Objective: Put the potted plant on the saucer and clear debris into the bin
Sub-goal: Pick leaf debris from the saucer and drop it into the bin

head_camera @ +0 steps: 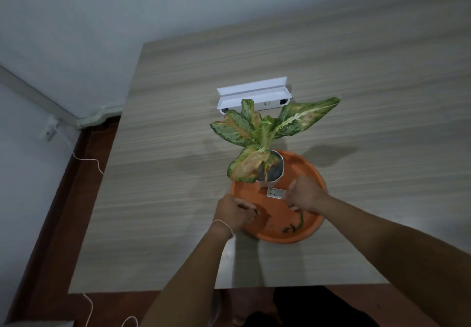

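Observation:
The potted plant [265, 133], with mottled green and browning leaves in a small white pot [276, 171], stands at the far side of the round orange saucer [313, 174]. Green leaf debris [294, 226] lies on the saucer's near floor. My left hand [233, 213] is at the saucer's left rim, its fingers pinched on a small dark bit of debris [255, 210]. My right hand [304, 194] is inside the saucer just in front of the pot's label [275, 193], fingers curled down; what is under them is hidden.
A white open box [252, 95] lies on the wooden table [165, 174] behind the plant. The table's left edge drops to a dark red floor [63, 212] with a white cable. The near edge is close to my body.

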### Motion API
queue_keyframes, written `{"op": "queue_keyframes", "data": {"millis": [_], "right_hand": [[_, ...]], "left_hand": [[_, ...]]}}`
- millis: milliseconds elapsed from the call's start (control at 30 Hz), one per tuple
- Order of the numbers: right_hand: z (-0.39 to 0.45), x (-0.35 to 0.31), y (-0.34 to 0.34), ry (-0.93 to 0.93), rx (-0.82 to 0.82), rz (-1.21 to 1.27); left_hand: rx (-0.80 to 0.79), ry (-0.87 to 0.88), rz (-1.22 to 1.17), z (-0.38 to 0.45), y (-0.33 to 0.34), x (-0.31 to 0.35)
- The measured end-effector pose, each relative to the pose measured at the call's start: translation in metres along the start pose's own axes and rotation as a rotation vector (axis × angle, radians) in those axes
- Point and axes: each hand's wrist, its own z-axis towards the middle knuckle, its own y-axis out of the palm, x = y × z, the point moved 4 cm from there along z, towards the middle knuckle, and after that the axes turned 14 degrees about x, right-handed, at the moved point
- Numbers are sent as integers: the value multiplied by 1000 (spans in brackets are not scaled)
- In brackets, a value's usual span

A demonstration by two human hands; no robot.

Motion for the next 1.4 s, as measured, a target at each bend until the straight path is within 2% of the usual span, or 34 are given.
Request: {"op": "queue_keyframes", "data": {"millis": [133,300,467,633,733,967,1400], "right_hand": [[-9,-25,28,-123,-28,-70],[-43,-73,93,-265,-169,-153],[-107,-138,176,-387,-312,-116],[-186,-195,272,-603,-469,-170],[-231,-217,322,-714,-554,-221],[-288,-235,392,-852,-596,-284],[-285,-239,424,-876,-546,-302]], "left_hand": [[90,-30,-140,-14,-43,-28],[273,-194,-287,-44,-116,-96],[479,-352,-443,-105,-192,-173],[668,-432,-392,-173,-253,-260],[757,-461,-362,-203,-277,-286],[791,-499,-349,-226,-304,-325],[800,-483,-256,-218,-316,-361]]}}
